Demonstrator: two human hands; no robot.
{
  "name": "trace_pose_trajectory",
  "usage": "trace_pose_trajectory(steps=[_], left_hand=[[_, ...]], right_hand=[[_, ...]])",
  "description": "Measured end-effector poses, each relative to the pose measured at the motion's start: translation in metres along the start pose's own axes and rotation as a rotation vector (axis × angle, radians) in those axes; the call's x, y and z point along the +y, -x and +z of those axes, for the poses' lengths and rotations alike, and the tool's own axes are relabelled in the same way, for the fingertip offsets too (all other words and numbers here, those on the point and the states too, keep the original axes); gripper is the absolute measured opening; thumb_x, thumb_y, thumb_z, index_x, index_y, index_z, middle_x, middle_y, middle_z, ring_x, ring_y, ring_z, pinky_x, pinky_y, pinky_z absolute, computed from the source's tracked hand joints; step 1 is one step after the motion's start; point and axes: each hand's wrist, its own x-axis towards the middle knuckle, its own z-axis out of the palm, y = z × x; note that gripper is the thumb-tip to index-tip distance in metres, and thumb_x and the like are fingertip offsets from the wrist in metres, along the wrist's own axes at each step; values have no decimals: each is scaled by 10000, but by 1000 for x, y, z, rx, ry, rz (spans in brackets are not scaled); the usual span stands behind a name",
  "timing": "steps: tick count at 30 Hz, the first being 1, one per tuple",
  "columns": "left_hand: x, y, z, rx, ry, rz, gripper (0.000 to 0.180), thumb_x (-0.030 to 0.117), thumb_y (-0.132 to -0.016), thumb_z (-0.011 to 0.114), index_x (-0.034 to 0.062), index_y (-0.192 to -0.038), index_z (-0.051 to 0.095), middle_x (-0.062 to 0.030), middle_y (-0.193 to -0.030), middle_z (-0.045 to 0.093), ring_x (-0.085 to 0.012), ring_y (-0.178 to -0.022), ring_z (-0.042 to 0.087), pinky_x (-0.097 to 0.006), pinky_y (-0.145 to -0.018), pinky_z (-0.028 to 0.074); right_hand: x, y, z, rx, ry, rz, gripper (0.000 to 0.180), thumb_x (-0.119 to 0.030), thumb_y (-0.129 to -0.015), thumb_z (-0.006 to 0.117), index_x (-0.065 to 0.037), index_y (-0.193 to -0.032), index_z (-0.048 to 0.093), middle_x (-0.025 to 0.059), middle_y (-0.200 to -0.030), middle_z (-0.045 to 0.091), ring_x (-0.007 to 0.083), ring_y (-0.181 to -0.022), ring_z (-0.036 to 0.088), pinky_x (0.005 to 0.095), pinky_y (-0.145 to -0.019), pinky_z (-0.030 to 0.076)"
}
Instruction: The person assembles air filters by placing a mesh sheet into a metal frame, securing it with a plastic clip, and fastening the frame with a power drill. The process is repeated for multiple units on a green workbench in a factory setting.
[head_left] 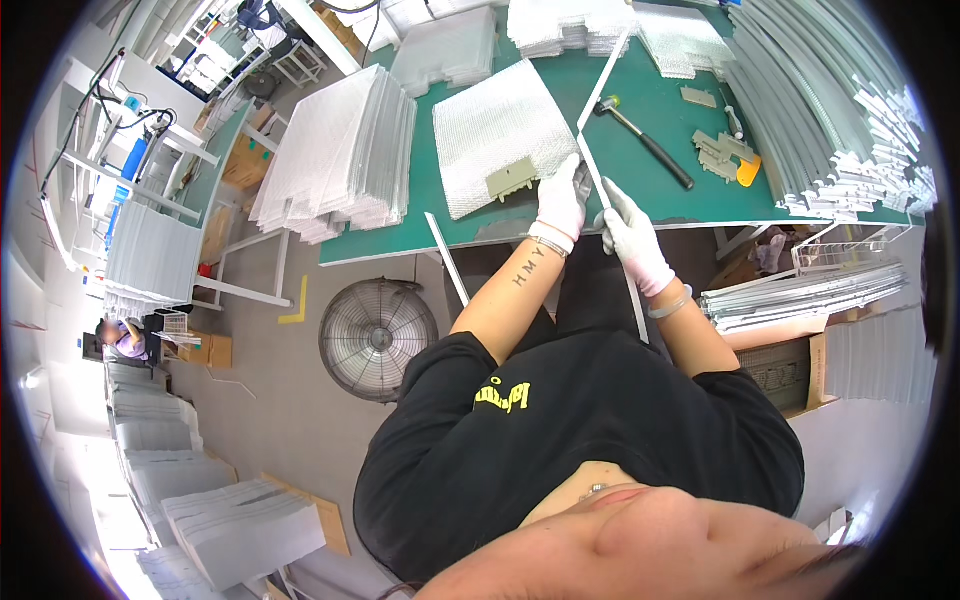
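Note:
My right hand (632, 235), in a white glove, is closed round a long, thin white metal strip (592, 158) that bends at an angle over the table's near edge. My left hand (562, 200), also gloved, grips the same strip from its left side; some of its fingers are hidden. The strip's far arm reaches toward the back of the table, and its near end runs down past my lap. Just left of my left hand lies a silvery mesh sheet (500, 120) with a grey-green notched plate (511, 179) on its near edge.
On the green table (455, 222) lie a black-handled hammer (650, 146), a screwdriver (734, 122), grey notched pieces (715, 155) and a yellow tool (748, 171). Mesh sheets (335, 150) are stacked left, long strips (800, 110) right. A round floor fan (378, 340) stands below left.

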Motion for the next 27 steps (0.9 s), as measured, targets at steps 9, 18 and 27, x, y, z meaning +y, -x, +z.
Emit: trace_pose_trajectory(steps=[9,18,27], left_hand=[[-2,12,-1,45,16,33,211,39,-939,639,0,-1146,617,-112,-1114,686,-246,-1027,676,-366,-866,556],[-6,-15,-34,-87,-299,111,237,46,-969,577,-9,-1198,601,-118,-1187,652,-238,-1089,638,-379,-916,538],[2,16,-11,-118,-50,-62,226,94,-988,571,4,-1194,597,-114,-1172,646,-227,-1091,624,-370,-937,513]], right_hand=[[2,3,1,25,106,-24,525,-54,-1019,472,-68,-1538,395,-12,-850,575,29,-575,438,185,-521,407],[5,13,1,-24,39,25,544,-86,-1021,452,-83,-1558,364,-1,-799,549,40,-521,396,194,-480,361],[-18,-83,-11,-60,457,-172,495,-257,-1027,521,-12,-1454,474,37,-803,611,75,-567,520,243,-513,455]])
